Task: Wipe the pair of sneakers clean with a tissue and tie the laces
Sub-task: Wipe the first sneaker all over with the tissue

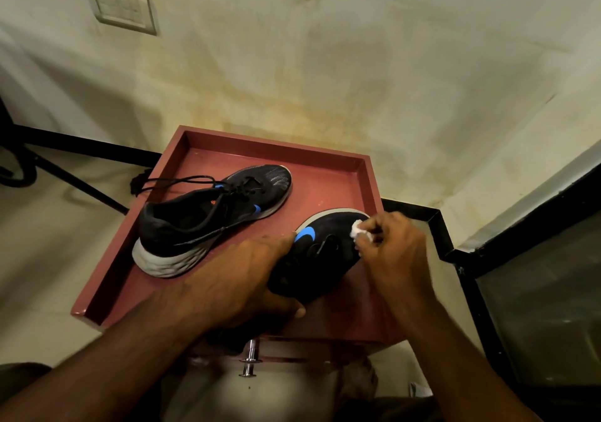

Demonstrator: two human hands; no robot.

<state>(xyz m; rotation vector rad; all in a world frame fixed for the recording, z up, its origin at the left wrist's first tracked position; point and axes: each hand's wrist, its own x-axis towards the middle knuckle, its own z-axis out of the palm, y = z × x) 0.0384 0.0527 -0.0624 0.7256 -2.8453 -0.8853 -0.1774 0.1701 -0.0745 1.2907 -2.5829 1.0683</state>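
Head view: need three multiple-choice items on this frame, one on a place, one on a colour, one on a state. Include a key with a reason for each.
1. Where is the tissue?
A. Lying on the floor
B. Pinched in the right hand, against the toe of the near sneaker
C. Tucked inside the far sneaker

2. What colour is the logo on the side of each sneaker?
A. Blue
B. Yellow
C. White

3. What state are the far sneaker's laces in?
A. Tied in a neat bow
B. Removed
C. Loose, trailing over the edge of the red tray

Key:
1 B, the white wad shows at the right fingertips on the toe, while the left hand steadies that shoe.
2 A, blue marks show on both shoes.
3 C, long black strands run from the eyelets out past the tray's left rim.
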